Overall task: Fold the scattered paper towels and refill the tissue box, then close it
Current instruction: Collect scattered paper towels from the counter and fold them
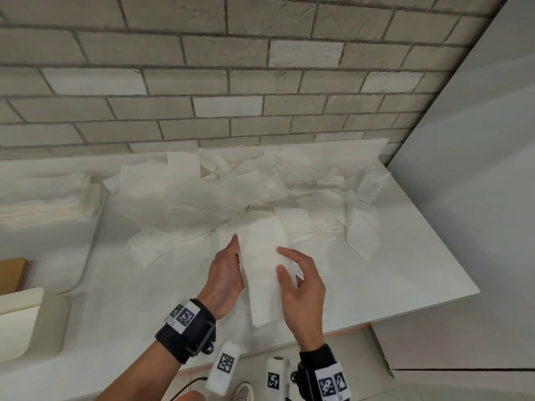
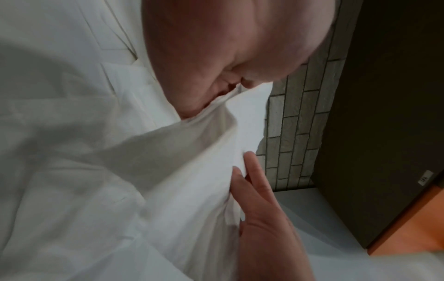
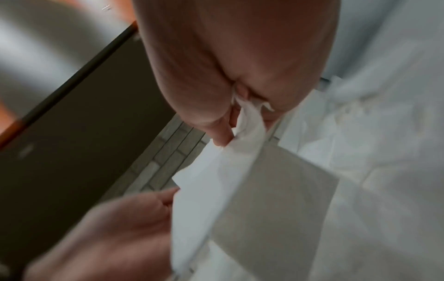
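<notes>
I hold a long folded white paper towel upright over the white counter, between both hands. My left hand grips its left edge, fingers behind the sheet. From the other side, my right hand pinches the right edge, thumb and fingers on the front. The left wrist view shows the left hand pinching the towel. In the blurred right wrist view the right hand pinches the towel. A heap of loose paper towels lies behind. A white open tissue box at the far left holds stacked towels.
A brick wall stands behind the heap. A tall white cabinet side closes off the right. A cream rounded object lies at the near left, with something brown behind it. The counter's front edge runs just below my hands.
</notes>
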### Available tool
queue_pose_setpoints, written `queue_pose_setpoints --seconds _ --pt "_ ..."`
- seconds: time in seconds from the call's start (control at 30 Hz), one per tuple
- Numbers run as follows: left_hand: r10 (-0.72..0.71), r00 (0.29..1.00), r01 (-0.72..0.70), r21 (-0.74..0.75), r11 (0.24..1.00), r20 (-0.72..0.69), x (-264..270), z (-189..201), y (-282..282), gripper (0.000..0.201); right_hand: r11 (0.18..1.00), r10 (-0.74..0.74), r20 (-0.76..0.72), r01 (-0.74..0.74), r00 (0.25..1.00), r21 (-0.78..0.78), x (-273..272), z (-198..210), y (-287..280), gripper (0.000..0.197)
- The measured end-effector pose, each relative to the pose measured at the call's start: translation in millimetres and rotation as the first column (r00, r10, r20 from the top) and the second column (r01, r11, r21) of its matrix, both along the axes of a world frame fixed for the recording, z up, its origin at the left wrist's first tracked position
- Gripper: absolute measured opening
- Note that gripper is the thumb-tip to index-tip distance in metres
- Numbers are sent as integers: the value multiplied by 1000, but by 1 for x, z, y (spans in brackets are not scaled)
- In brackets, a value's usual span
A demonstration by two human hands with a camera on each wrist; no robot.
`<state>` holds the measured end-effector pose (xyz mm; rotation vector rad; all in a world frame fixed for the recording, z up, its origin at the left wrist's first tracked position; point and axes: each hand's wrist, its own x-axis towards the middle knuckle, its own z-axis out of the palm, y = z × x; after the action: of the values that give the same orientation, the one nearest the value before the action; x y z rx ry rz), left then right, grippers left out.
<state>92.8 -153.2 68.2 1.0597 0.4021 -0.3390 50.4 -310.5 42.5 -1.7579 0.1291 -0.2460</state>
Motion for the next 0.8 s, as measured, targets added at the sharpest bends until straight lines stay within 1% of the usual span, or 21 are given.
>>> queue_pose_setpoints --seconds 0.07,0.17,0.2,0.23,0.3,0.33,0.37,0.4,0.43,0.47,0.5,0.53,0.57,0.6,0.63,0.67,0.7,0.73,0.8 --pt "26 1000 -26 2 1000 1 0 1 1 56 999 27 17 -27 999 -41 1 -2 3 41" --pt "29 999 -29 -26 999 25 1 -1 3 63 999 15 14 -14 1000 -41 3 -4 7 40" --pt "18 999 -17 -24 1000 36 1 -1 4 63 998 11 18 -10 1000 -57 3 -4 8 39" --pt "10 998 -10 5 1000 55 0 -1 4 59 997 26 20 -25 999 -69 3 -4 9 38" --pt "20 989 -44 165 985 147 1 -8 5 36 994 101 3 -101 995 -52 7 -4 9 34" --pt "31 980 -84 261 962 199 1 -15 7 29 993 114 -11 -115 993 -28 12 -6 6 31" --pt "39 972 -118 336 934 233 2 -20 10 29 996 85 -29 -85 996 -16 19 -10 -1 27" --pt "45 965 -144 380 914 257 2 -23 14 32 999 19 -49 -21 999 -36 29 -19 -11 22" --pt "38 960 -155 410 899 278 1 -24 18 35 994 -56 -71 49 996 -98 42 -29 -25 19" --pt "8 954 -147 442 885 300 1 -23 22 38 975 -114 -98 92 989 -204 55 -40 -40 22" --pt "-38 945 -127 473 872 324 -1 -22 27 39 934 -135 -118 87 984 -347 67 -52 -57 30" --pt "-84 934 -108 501 859 346 -3 -21 31 39 865 -114 -137 30 984 -501 80 -62 -71 42" --pt "-117 925 -95 517 851 362 -5 -19 34 39 777 -53 -168 -65 984 -626 92 -71 -85 53" --pt "-134 921 -84 522 849 366 -7 -16 37 39 684 24 -217 -174 976 -709 104 -77 -95 63" --pt "-137 922 -77 518 852 363 -9 -14 38 39 599 86 -286 -279 954 -751 114 -80 -103 70" --pt "-127 925 -80 513 855 357 -10 -14 40 37 535 119 -369 -372 922 -758 123 -81 -109 76" --pt "-110 929 -90 505 858 353 -10 -14 41 35 496 124 -449 -447 885 -744 130 -81 -114 80" --pt "-87 934 -103 496 862 345 -10 -15 42 33 483 113 -509 -495 854 -723 137 -81 -117 82" --pt "-47 946 -122 484 866 322 -10 -16 44 31 465 88 -561 -532 823 -707 145 -83 -119 75"
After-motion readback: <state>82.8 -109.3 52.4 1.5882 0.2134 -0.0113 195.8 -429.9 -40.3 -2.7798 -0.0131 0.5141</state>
